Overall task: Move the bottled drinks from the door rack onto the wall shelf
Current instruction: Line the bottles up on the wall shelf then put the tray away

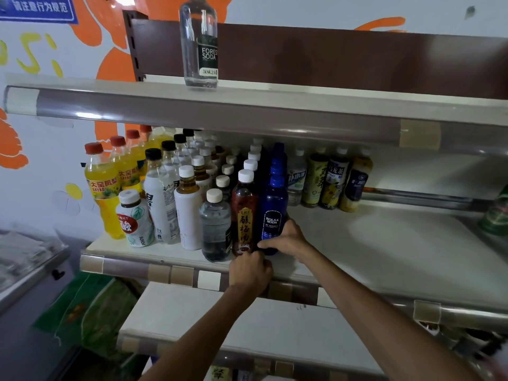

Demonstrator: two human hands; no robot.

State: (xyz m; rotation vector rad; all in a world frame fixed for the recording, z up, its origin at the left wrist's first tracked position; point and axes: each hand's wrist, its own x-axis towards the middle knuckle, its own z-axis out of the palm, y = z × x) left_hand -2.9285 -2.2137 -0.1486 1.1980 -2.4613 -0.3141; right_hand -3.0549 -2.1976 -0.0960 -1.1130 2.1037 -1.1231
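while both hands are working at the front edge of the middle shelf [357,259], centre of the frame, the placing step is looking nearly complete. right hand [286,239] is wrapping the base of the blue bolsa soda bottle [272,213], which is standing upright on the shelf, touching the dark red plum drink bottle [244,215] to its left. left hand [250,273] is sitting curled at the shelf lip just below the plum drink; fingers seem to be touching its base, but whether they are gripping it i cannot tell.

judgement: blue bottle is being seated into the front row. next move is calling for easing the right hand off without tipping it into its neighbours, then going back for another bottle. door rack is not showing anywhere in frame.

surface: shelf top is pale and smooth, with wide bare space running to the right of the blue bottle. left half is holding packed rows: yellow pineapple sodas [103,188] at far left, white and clear bottles between, tea bottles [330,180] further back at centre right. one clear forest soda bottle [199,42] is standing alone on the upper shelf [302,94], top of frame.

room: white wall with orange painted shapes, upper left; a grey cabinet, lower left.
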